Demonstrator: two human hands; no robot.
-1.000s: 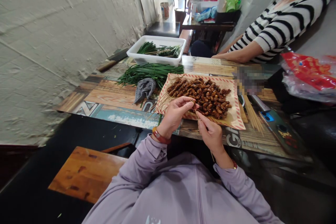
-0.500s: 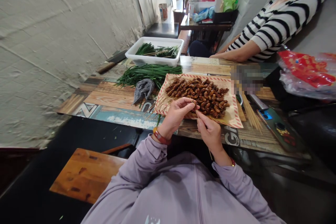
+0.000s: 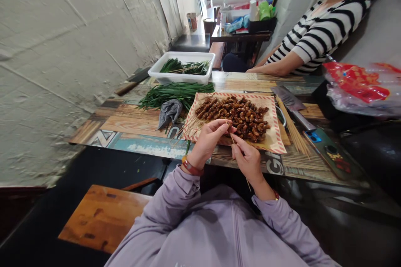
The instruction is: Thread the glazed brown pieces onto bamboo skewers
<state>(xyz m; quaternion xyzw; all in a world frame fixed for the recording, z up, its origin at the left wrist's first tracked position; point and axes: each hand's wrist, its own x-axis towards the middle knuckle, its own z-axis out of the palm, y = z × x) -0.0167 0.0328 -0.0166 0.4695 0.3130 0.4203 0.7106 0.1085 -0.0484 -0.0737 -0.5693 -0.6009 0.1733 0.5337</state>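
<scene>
My left hand (image 3: 209,137) is pinched closed on a small brown piece, apparently one of the silkworm pupae, over the near edge of the tray. Just right of it, my right hand (image 3: 249,159) grips a thin bamboo skewer (image 3: 249,185), its tip pointing up to the left fingertips. Behind both hands a heap of glossy brown pupae (image 3: 253,122) covers the striped paper (image 3: 277,138). Along the heap's left side lie several loaded skewers (image 3: 205,108), their bare sticks pointing toward me. The fingers partly hide the held piece.
Green chives (image 3: 175,94) and a grey cloth (image 3: 171,112) lie left of the paper. Behind stands a white tub (image 3: 180,77) holding chive skewers. Bare skewers (image 3: 293,127), a cleaver (image 3: 300,119) and a phone (image 3: 335,154) lie right. Across the table sits a person in striped sleeves (image 3: 316,37).
The view has shifted slightly, and the table appears a little lower and further left. Both hands keep their grips, fingertips close together over the tray's near edge.
</scene>
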